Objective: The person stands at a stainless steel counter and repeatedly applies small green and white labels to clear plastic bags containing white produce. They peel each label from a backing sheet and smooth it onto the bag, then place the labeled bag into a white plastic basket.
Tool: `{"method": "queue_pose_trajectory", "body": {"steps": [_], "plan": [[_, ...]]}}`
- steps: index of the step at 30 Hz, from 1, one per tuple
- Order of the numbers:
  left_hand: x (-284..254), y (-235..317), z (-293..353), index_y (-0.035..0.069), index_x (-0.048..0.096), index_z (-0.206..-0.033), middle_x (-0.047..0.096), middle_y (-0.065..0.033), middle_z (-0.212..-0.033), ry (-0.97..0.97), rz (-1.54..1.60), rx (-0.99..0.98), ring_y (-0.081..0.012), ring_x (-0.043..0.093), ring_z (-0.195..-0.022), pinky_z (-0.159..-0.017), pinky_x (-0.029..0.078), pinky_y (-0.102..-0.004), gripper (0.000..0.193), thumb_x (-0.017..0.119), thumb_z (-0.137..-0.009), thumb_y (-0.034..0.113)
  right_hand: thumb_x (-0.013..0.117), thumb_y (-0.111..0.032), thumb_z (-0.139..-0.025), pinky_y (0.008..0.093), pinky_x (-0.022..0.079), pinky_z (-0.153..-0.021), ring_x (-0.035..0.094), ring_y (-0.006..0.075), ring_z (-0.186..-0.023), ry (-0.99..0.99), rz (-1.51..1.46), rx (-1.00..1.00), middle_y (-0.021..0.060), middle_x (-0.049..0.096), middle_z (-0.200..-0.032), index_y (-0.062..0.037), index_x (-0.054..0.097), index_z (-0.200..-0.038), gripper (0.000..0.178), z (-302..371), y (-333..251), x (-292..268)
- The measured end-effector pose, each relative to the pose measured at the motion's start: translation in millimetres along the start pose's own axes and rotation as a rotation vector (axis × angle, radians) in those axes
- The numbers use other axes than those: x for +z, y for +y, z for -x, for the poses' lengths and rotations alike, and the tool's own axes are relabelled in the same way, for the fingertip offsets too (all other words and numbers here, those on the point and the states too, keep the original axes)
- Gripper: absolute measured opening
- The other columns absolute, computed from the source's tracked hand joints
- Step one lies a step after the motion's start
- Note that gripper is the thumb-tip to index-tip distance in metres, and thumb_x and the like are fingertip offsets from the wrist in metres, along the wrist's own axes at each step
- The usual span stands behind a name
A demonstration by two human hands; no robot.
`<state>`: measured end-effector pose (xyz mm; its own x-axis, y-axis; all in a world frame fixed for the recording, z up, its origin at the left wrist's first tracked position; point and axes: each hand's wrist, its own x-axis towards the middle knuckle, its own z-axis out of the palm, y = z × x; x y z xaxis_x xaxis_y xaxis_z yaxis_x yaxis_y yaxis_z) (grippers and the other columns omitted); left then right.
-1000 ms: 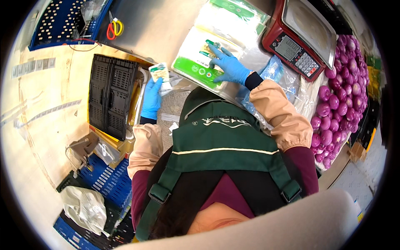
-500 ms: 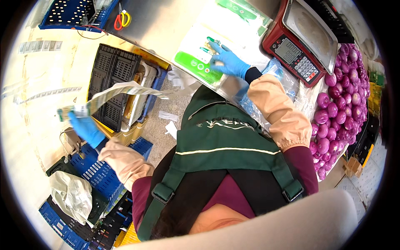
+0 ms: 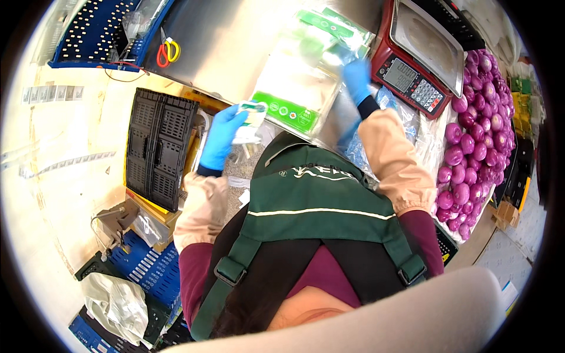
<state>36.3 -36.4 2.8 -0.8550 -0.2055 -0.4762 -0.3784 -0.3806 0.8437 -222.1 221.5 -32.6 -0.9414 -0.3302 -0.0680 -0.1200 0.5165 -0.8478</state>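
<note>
My blue-gloved left hand (image 3: 222,134) is closed on a strip of green-and-white labels (image 3: 253,113), held beside the near left corner of a clear plastic bag (image 3: 288,113) with a green printed band. White backing hangs below the fingers. My blue-gloved right hand (image 3: 356,76) is smeared by motion at the right of the bags, close to the scale. Its fingertips are too blurred to show whether they grip anything. Beyond the near bag lies more green-printed plastic packaging (image 3: 329,25), partly blurred.
A red digital scale (image 3: 412,70) with a metal pan stands right of the bags. Purple onions (image 3: 471,153) are heaped beyond it. Scissors (image 3: 168,52) lie at the metal table's left, near a blue crate (image 3: 97,32). A folded black crate (image 3: 160,147) stands below the table edge.
My left hand has come in from the far left to the bags with the label strip. My right hand has moved off the near bag, away and to the right.
</note>
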Motion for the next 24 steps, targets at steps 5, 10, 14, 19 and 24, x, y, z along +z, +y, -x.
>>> {"method": "queue_pose_trajectory", "body": {"steps": [5,10,14,19,24], "plan": [[57.8,-12.3,-87.4,-0.008,0.067,-0.095,0.069,-0.0091,-0.082,0.046,-0.081,0.057,-0.0120,0.065,-0.066,-0.056,0.049,-0.0241,0.028,0.071,-0.085,0.018,0.053,-0.008,-0.096,0.0255,0.049,-0.073,0.060,0.0109,-0.080,0.494,-0.178,-0.467,0.0042,0.064,-0.091,-0.0038,0.062,-0.106,0.014,-25.7,-10.6,-27.6],[90.7,-32.7,-159.2,-0.005,0.067,-0.088,0.067,-0.0078,-0.077,0.076,-0.228,0.131,-0.0125,0.063,-0.063,-0.056,0.049,-0.0259,0.032,0.070,-0.087,0.027,0.049,-0.003,-0.095,0.0318,0.053,-0.081,0.068,0.0242,-0.090,-0.092,-0.093,-0.372,0.0136,0.068,-0.098,-0.0043,0.054,-0.116,0.022,19.2,-17.0,54.1],[75.5,-4.2,-128.6,-0.005,0.064,-0.101,0.068,-0.0085,-0.085,-0.225,-0.529,-0.127,-0.0128,0.063,-0.074,-0.062,0.051,-0.0271,0.045,0.064,-0.091,0.039,0.056,-0.012,-0.090,0.0397,0.051,-0.086,0.064,0.0369,-0.097,-0.329,0.345,-0.204,0.0203,0.065,-0.109,-0.0045,0.052,-0.116,0.027,25.3,0.7,66.2],[17.8,9.1,-38.3,-0.002,0.055,-0.126,0.067,-0.0081,-0.111,-0.540,-0.360,-0.340,-0.0130,0.063,-0.096,-0.082,0.051,-0.0259,0.043,0.065,-0.091,0.022,0.077,-0.034,-0.072,0.0441,0.030,-0.112,0.032,0.0461,-0.135,-0.630,0.332,-0.605,0.0221,0.014,-0.156,-0.0103,0.053,-0.112,0.053,45.4,3.0,35.9],[-14.3,5.0,-6.8,-0.001,0.056,-0.126,0.066,-0.0082,-0.114,-0.080,0.025,-0.040,-0.0151,0.064,-0.099,-0.087,0.052,-0.0274,0.038,0.063,-0.091,0.010,0.073,-0.032,-0.077,0.0458,0.026,-0.115,0.036,0.0381,-0.135,-0.584,0.324,-0.612,0.0137,0.017,-0.158,-0.0131,0.060,-0.100,0.032,54.1,20.9,43.2]]}}
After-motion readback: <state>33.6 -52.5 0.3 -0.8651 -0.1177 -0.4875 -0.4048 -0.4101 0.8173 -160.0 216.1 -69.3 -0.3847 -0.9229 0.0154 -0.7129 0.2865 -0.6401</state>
